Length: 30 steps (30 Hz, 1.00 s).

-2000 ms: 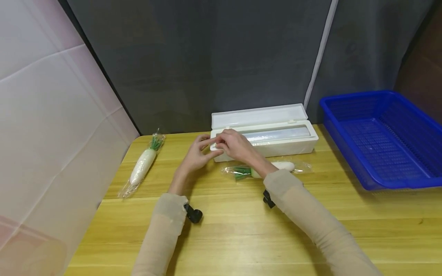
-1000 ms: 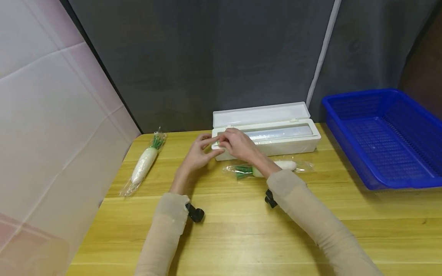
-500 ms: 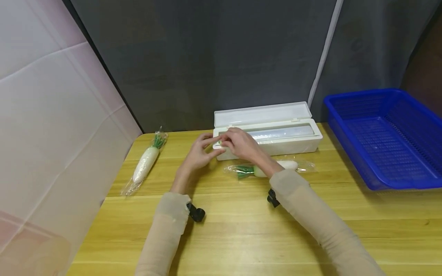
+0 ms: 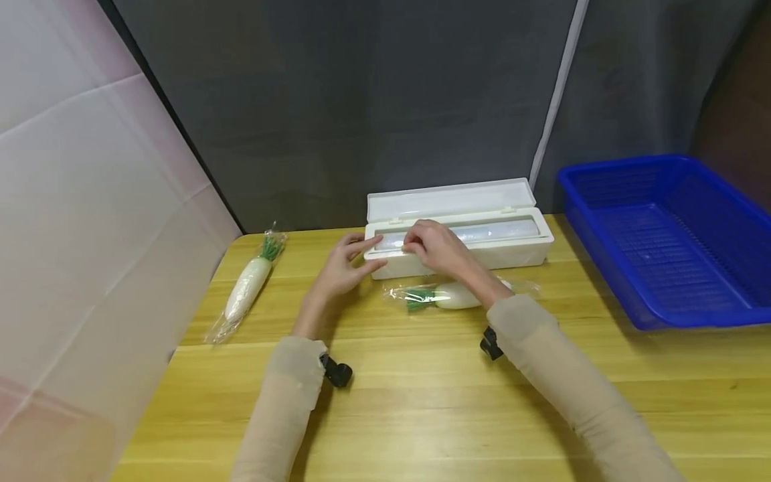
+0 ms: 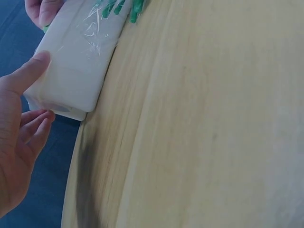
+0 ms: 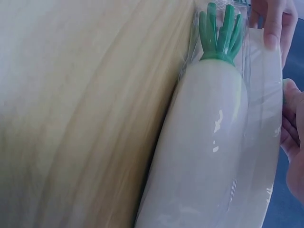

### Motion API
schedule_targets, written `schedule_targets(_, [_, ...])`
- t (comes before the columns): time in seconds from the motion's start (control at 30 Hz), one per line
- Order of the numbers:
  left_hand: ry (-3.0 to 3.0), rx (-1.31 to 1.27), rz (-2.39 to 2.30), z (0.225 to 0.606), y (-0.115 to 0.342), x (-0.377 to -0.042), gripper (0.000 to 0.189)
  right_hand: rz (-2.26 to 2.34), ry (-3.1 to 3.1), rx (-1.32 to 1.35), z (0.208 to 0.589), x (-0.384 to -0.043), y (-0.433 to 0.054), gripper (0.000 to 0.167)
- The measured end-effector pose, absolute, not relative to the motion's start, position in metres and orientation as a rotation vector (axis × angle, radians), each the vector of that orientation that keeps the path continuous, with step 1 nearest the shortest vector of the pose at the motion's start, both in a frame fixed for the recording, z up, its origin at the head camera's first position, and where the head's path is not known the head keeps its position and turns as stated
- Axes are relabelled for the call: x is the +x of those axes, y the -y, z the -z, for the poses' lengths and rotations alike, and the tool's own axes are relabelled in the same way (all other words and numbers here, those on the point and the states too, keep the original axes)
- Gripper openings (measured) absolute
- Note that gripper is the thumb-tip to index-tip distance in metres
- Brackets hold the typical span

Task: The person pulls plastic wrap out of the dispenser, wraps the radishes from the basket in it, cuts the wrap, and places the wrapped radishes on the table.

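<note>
A long white cling film dispenser lies on the table with its lid raised and the film roll showing inside. My left hand holds its left end, thumb on the front side and fingers around the end in the left wrist view. My right hand pinches a small green slide cutter at the dispenser's front edge, mostly hidden by the fingertips. In front lies a film-wrapped white radish with green stalks, partly under my right wrist. Another wrapped radish lies at the left.
A blue plastic basket stands at the right of the wooden table. A dark grey curtain hangs behind the table, and a pale sheet closes off the left side.
My right hand has slid to the right along the dispenser's front edge with the slide cutter, away from my left hand. My left hand keeps its place at the left end.
</note>
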<state>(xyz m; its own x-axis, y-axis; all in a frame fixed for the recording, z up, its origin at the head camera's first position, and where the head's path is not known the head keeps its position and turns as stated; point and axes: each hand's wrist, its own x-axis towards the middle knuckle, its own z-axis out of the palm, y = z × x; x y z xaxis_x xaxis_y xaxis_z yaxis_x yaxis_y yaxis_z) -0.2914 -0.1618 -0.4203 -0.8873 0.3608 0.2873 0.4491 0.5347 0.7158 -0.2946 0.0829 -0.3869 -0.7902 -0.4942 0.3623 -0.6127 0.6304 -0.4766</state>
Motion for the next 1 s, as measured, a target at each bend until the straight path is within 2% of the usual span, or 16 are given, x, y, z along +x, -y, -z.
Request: schedule_targets(1.0, [2.708, -0.685, 1.314, 0.421, 0.164, -0.296, 0.053, -0.804, 2.708, 0.886, 0.384, -0.295, -0.146, 0.009])
